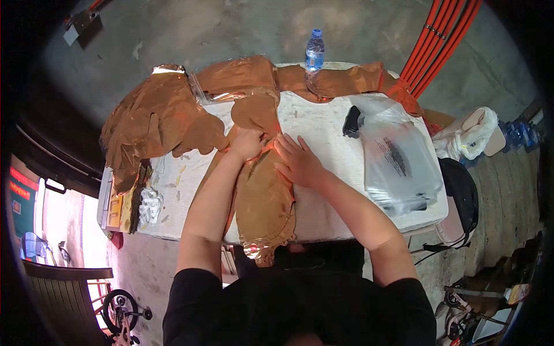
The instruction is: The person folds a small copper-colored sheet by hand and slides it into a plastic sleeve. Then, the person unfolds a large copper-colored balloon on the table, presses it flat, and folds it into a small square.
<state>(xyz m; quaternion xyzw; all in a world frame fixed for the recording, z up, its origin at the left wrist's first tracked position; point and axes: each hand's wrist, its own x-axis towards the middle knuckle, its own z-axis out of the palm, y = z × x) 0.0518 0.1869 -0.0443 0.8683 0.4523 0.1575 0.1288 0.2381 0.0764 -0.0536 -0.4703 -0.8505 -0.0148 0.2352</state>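
A flat copper-coloured foil balloon (265, 199) lies lengthwise in front of me, its lower end hanging over the near table edge. My left hand (249, 144) is closed, with curled fingers gripping the foil near its narrow middle. Just to the right, my right hand (299, 160) lies flat with fingers spread, its fingertips on the balloon's edge. Above both hands is the balloon's rounded upper part (254, 111). More copper foil balloons (153, 124) are heaped on the left, and others (346, 81) stretch along the back.
On the white table (326, 219), a stack of clear plastic bags (398, 161) lies right, beside a small black object (351, 121). A water bottle (315, 52) stands at the back. Crumpled clear plastic (150, 206) sits front left. Orange pipes (435, 43) rise behind the right corner.
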